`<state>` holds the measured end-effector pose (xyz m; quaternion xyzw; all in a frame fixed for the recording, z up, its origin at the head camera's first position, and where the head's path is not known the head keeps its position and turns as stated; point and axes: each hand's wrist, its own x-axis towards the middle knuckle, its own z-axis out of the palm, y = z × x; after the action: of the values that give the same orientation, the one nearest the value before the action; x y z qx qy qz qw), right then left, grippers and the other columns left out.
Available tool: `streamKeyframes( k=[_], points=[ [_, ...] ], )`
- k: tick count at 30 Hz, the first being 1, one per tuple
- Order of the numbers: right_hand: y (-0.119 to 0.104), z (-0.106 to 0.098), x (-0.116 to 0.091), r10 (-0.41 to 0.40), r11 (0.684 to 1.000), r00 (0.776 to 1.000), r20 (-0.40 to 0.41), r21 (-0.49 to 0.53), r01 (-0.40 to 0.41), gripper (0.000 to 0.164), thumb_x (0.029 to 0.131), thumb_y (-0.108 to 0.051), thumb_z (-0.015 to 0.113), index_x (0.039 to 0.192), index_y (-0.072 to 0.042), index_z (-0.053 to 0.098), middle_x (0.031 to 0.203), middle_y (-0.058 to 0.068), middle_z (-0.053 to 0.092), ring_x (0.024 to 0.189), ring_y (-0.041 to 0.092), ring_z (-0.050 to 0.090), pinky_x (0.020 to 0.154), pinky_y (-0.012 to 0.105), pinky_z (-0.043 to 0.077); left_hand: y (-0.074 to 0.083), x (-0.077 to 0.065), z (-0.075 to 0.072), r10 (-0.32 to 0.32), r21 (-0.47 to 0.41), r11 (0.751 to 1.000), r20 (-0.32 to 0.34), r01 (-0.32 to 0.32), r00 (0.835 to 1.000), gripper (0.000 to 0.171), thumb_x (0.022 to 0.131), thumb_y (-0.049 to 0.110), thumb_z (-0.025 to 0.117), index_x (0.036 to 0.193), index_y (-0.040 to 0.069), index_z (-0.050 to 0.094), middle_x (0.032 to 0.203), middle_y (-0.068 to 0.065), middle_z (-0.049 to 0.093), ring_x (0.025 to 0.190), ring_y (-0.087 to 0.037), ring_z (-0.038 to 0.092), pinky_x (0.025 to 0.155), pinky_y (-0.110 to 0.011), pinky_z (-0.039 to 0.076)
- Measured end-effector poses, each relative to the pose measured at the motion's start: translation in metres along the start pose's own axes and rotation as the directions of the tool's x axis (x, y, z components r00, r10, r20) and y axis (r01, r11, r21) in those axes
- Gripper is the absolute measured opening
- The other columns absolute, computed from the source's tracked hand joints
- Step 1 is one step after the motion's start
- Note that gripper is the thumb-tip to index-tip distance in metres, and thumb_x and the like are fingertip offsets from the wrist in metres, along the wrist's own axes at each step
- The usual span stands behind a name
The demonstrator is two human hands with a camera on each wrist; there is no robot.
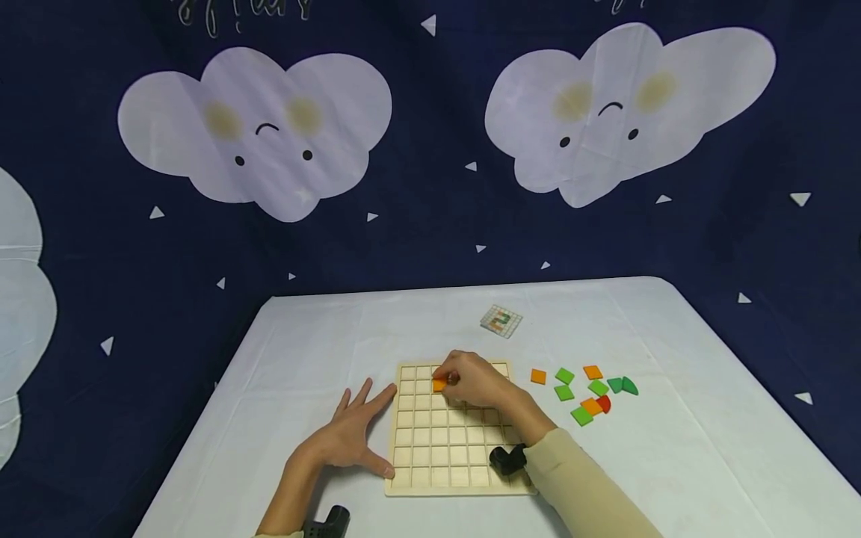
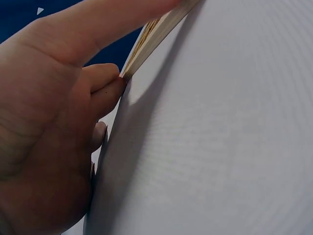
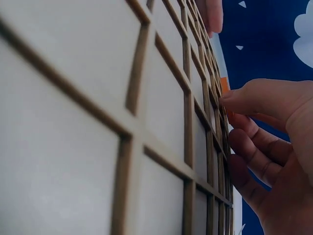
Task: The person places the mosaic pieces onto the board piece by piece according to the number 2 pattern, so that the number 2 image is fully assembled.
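A wooden grid board point(image 1: 457, 492) with square compartments lies on the white-covered table. My right hand point(image 1: 474, 379) pinches an orange square tile point(image 1: 439, 385) in the far rows of the grid, left of its middle. In the right wrist view, thumb and fingertips meet at that orange tile point(image 3: 224, 84), low over the compartments. Spread wide at the board's left side, my left hand point(image 1: 346, 433) touches the edge with thumb and index finger. From the left wrist view, the board's edge point(image 2: 161, 39) shows just past these fingers.
Right of the board lie loose tiles: an orange square point(image 1: 538, 376), several light green squares point(image 1: 582, 416), dark green pieces point(image 1: 629, 385) and a red rounded piece point(image 1: 605, 404). A small card point(image 1: 501, 321) with a grid pattern sits farther back. Dark blue cloth point(image 1: 430, 254) hangs behind the table.
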<state>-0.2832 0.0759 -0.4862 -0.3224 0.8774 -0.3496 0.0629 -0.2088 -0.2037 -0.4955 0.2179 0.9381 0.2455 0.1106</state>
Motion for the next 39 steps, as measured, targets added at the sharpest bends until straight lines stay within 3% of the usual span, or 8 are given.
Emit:
streamKeyframes(
  k=[11,24,39],
  points=[
    [-0.0013,0.0041,0.0002,-0.029,0.996,1.000,-0.002,-0.080,0.029,0.023,0.084,-0.014,0.071,0.107,-0.015,0.074,0.098,-0.008,0.059,0.081,0.006,0.055,0.071,0.024,0.050,0.0020,0.0000,0.0025,0.018,0.036,0.999,-0.043,-0.017,0.999,0.128,0.045,0.079,0.076,0.152,0.025,0.031,0.156,0.010,0.024,0.145,-0.027,0.003,0.112,-0.056,-0.004],
    [-0.0034,0.0041,0.0002,-0.050,0.997,0.999,-0.009,-0.053,0.050,0.022,0.088,-0.009,0.067,0.110,-0.010,0.073,0.099,-0.004,0.059,0.081,0.009,0.056,0.070,0.026,0.051,0.0021,-0.0017,0.0027,0.028,0.048,0.999,-0.039,-0.026,0.999,0.128,0.047,0.081,0.074,0.152,0.023,0.030,0.156,0.012,0.021,0.145,-0.028,0.002,0.112,-0.057,-0.006],
    [-0.0041,0.0017,-0.0016,-0.007,1.000,1.000,0.021,-0.020,0.007,0.023,0.089,-0.009,0.067,0.112,-0.009,0.071,0.101,-0.002,0.060,0.082,0.009,0.056,0.071,0.025,0.051,0.0021,-0.0021,0.0048,0.027,0.051,0.998,-0.059,-0.024,0.998,0.127,0.047,0.080,0.074,0.152,0.022,0.032,0.156,0.012,0.023,0.145,-0.027,0.003,0.112,-0.056,-0.005]
  ],
)
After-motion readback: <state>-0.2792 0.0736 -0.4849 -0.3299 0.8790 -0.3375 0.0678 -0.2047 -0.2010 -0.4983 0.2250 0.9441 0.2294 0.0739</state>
